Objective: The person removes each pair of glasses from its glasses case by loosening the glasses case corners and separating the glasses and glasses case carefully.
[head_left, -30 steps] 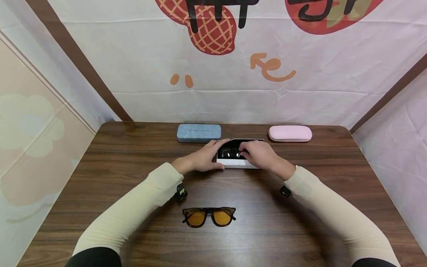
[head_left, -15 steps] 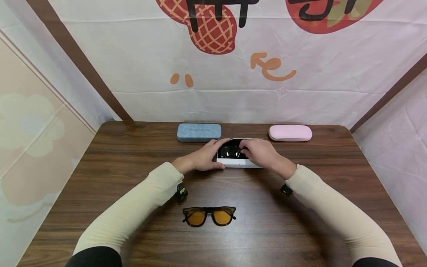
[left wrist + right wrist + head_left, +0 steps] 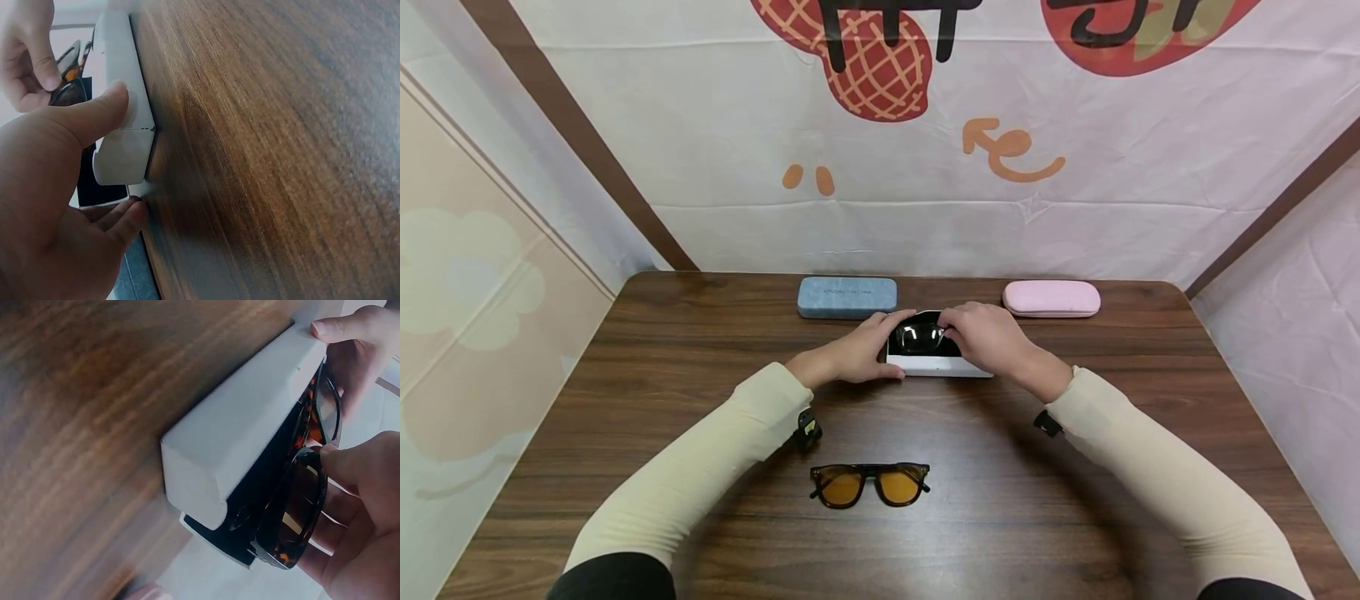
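A white glasses case (image 3: 936, 367) with a black lining stands open at the table's middle back. My left hand (image 3: 861, 350) grips its left end, thumb on the front wall and fingers behind, as the left wrist view confirms. My right hand (image 3: 988, 340) pinches dark tortoiseshell sunglasses (image 3: 294, 506) near the bridge, with thumb and fingers on the frame. In the right wrist view the lenses rise past the case's white wall (image 3: 231, 425), and the lower frame overlaps the black lining. Part of the sunglasses is hidden behind my right hand in the head view.
Amber-lensed glasses (image 3: 840, 490) with a black frame lie on the wooden table (image 3: 737, 517) nearer to me. Behind the white case sit a blue glasses case (image 3: 847, 298) on the left and a pink one (image 3: 1052, 300) on the right. A printed cloth (image 3: 715, 133) hangs beyond the table.
My right hand has risen slightly, and the sunglasses have shifted up a little with it. The left hand and the white case have stayed in place.
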